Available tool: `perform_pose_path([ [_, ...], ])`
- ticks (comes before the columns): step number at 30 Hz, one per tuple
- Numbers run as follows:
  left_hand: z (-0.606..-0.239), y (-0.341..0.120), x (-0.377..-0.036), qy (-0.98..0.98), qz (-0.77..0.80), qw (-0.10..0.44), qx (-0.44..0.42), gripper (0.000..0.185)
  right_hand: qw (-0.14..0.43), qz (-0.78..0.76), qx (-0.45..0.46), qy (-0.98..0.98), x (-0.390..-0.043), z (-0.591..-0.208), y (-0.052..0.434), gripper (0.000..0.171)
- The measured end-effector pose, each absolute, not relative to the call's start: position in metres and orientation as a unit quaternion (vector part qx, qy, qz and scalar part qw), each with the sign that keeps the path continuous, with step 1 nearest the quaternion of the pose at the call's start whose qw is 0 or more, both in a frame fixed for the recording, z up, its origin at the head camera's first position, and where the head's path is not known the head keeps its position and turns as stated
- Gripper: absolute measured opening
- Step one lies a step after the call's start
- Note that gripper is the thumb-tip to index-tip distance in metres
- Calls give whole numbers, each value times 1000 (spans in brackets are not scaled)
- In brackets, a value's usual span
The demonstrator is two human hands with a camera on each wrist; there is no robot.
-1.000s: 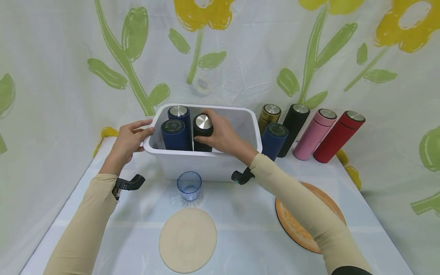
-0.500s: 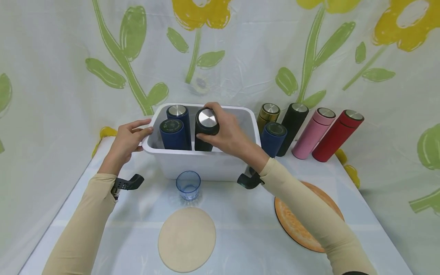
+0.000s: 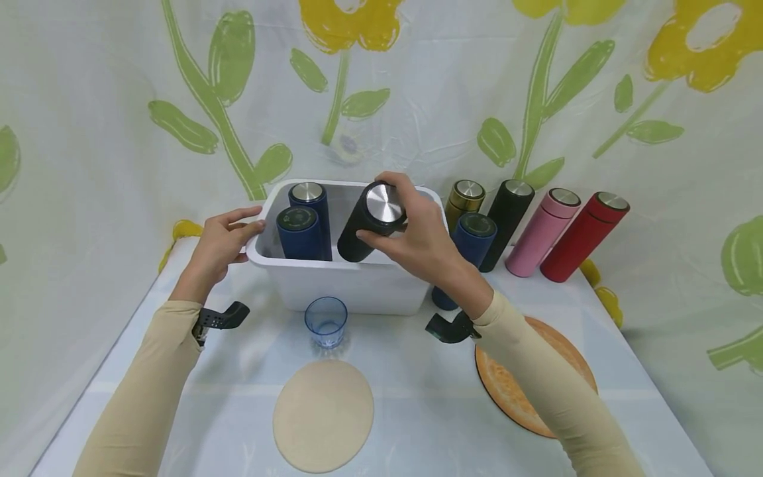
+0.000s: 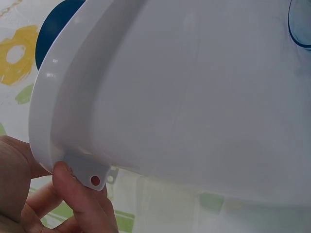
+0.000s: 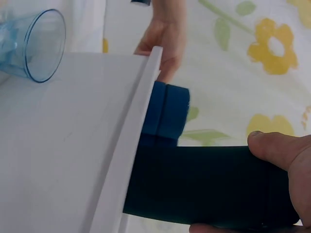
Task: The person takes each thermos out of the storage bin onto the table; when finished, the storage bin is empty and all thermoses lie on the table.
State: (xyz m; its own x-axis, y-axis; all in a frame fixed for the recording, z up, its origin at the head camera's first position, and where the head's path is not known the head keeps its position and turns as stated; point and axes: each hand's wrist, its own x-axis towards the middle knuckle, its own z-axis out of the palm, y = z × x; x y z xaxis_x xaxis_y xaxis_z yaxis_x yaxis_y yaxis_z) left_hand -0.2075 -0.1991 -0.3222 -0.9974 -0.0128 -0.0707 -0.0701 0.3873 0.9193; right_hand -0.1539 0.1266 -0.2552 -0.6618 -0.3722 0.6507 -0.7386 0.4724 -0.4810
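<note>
My right hand (image 3: 417, 242) grips the top of a black flask (image 3: 365, 228) with a steel lid, tilted to the right, its base still inside the white bin (image 3: 352, 285). In the right wrist view the black flask (image 5: 204, 189) crosses the bin's rim (image 5: 129, 145) with my thumb (image 5: 279, 148) on it. Two dark blue flasks (image 3: 303, 228) stand upright in the bin's left part. My left hand (image 3: 223, 242) holds the bin's left rim; the left wrist view shows its fingers (image 4: 80, 201) under the rim's corner (image 4: 58, 145).
A small blue glass (image 3: 326, 321) stands before the bin. A beige round mat (image 3: 324, 414) and an orange round mat (image 3: 524, 391) lie on the table. Gold (image 3: 465, 199), blue (image 3: 477, 235), black (image 3: 509, 218), pink (image 3: 542, 232) and red (image 3: 584, 235) flasks lean at the bin's right.
My right hand has lifted the black flask and tipped its top to the right, out from beside the blue flasks. The left hand has stayed on the bin's rim.
</note>
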Motion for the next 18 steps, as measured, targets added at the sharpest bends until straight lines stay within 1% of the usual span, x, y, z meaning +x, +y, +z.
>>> perform_pose_path([
  [10,-324,-200,-208,829,557,26,-26,56,305,388,339,-801,-127,-253,139,74],
  [18,-323,-200,-208,830,556,23,-22,55,344,379,338,-790,-108,-246,152,74],
])
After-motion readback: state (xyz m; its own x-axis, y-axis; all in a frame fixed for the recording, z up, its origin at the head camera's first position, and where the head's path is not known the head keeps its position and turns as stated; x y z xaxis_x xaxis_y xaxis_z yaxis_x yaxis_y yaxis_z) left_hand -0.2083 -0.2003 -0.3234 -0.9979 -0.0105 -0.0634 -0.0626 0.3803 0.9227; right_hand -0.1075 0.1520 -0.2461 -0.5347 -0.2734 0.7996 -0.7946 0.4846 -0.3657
